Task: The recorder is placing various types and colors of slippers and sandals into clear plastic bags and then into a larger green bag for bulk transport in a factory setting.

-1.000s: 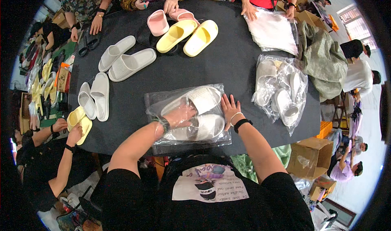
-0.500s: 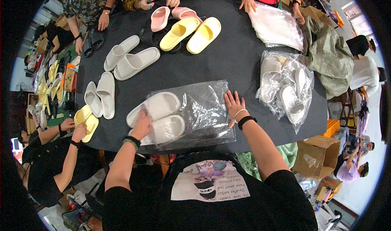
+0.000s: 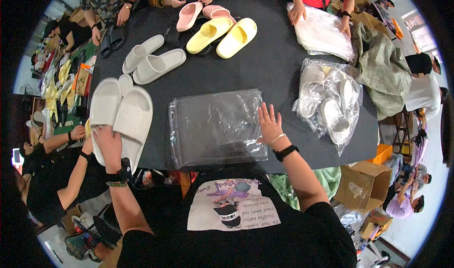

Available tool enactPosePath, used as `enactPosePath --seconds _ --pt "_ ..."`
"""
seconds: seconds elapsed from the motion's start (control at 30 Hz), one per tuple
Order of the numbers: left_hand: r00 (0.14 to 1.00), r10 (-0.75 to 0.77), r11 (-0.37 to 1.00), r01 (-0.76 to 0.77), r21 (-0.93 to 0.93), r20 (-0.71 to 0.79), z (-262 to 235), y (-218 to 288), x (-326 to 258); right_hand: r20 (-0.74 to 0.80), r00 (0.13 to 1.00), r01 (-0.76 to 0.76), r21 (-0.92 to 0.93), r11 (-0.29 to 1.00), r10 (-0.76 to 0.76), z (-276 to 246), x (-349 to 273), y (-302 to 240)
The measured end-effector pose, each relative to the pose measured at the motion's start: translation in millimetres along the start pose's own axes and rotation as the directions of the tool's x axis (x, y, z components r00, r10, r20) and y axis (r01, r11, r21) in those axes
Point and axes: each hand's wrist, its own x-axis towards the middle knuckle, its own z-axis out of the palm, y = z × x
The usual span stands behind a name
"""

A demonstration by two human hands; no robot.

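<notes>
Left hand (image 3: 109, 145) grasps white slippers (image 3: 124, 116); right hand (image 3: 269, 126) released, flat on empty bag (image 3: 215, 126). Bagging step; next likely needs bag mouth opened.

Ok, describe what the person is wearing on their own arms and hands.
Both forearms are bare, with short black sleeves ending at the upper arm. The left hand has a black watch at the wrist, with a thin beaded bracelet next to it. The right hand has a thin pale bracelet and a black band on its wrist. No gloves.
</notes>
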Motion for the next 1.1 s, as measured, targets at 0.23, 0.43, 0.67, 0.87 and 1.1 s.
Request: enactPosePath --seconds 0.23,0.43,0.67,0.87,1.1 --pt "0.921 0.367 0.765 -0.379 -0.521 -0.131 -21.3 159.0 -28.1 -0.112 0.975 0.207 0.131 0.97 -0.193 22.0 -60.2 -43.7" --pt "0.846 0.515 0.766 -0.379 -0.519 0.141 112.3 210.3 -56.0 -0.134 0.851 0.502 -0.081 0.861 -0.508 103.9 -76.0 -12.8" --pt "0.796 0.536 0.814 -0.4 -0.421 0.282 117.1 209.2 -34.1 -0.051 0.858 0.512 0.013 0.859 -0.511 97.5 -91.9 -1.0" --pt "0.848 0.529 0.794 -0.488 -0.364 0.018 76.2 228.7 -34.8 -0.203 0.939 0.342 0.457 0.821 -0.279 42.0 -65.9 -5.0" --pt "0.719 0.684 0.577 -0.634 -0.515 -0.119 33.0 305.2 -44.2 -0.073 0.976 0.212 0.139 0.967 -0.204 21.4 -60.5 -11.7"
